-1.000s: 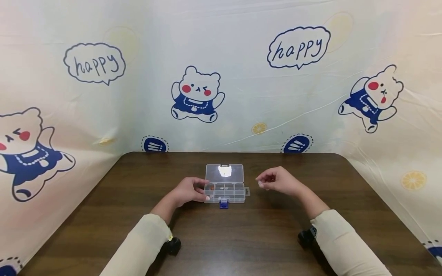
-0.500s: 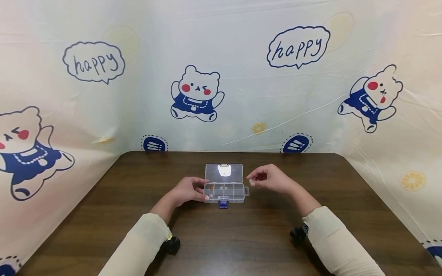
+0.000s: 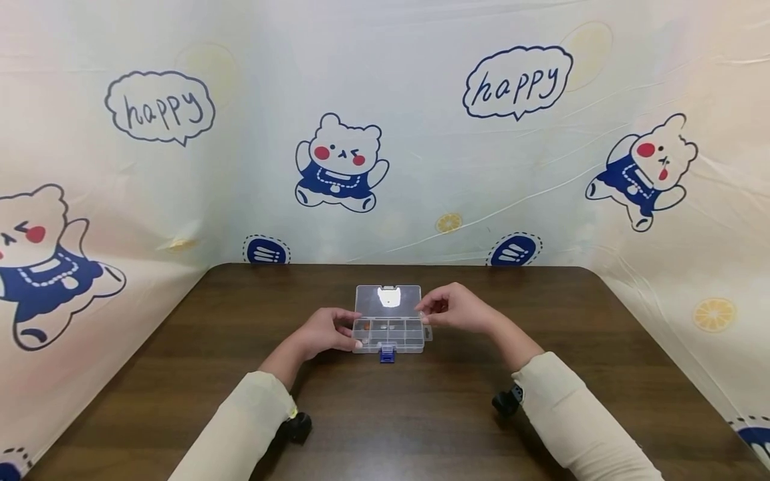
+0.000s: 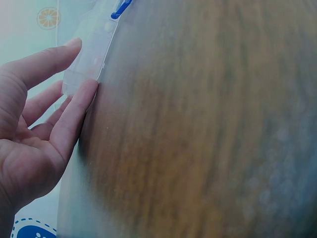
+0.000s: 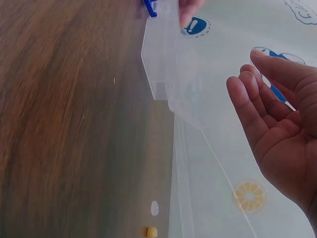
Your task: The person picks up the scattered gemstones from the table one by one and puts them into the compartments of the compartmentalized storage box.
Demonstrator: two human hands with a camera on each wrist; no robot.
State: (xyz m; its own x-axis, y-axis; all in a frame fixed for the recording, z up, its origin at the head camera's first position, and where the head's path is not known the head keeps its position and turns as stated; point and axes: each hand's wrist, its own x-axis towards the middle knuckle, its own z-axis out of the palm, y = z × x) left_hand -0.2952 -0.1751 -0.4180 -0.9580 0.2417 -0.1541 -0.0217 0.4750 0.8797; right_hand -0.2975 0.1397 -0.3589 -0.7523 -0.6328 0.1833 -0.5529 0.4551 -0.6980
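Note:
A clear plastic compartment box (image 3: 414, 346) stands on the table, its lid (image 3: 373, 297) tipped back and its blue latch (image 3: 387, 356) hanging at the front. My left hand (image 3: 325, 332) holds the box's left end between thumb and fingers. At the back right corner, my right hand (image 3: 457, 308) pinches a small clear piece (image 3: 423, 316), mostly covered by the fingertips; its kind is too small to tell. The right wrist view does not show this piece. Inside the box lie an orange piece (image 3: 367, 327) at the left and pale pieces (image 3: 383, 327) beside it.
In the right wrist view, a small whitish piece (image 5: 155, 208) and a yellow piece (image 5: 152, 232) lie on the brown table (image 3: 385, 414). A printed cloth (image 3: 421, 167) hangs behind the table and along its sides.
My right hand has moved left with the small clear piece, from right of the box to its back right corner. The left hand has stayed on the box.

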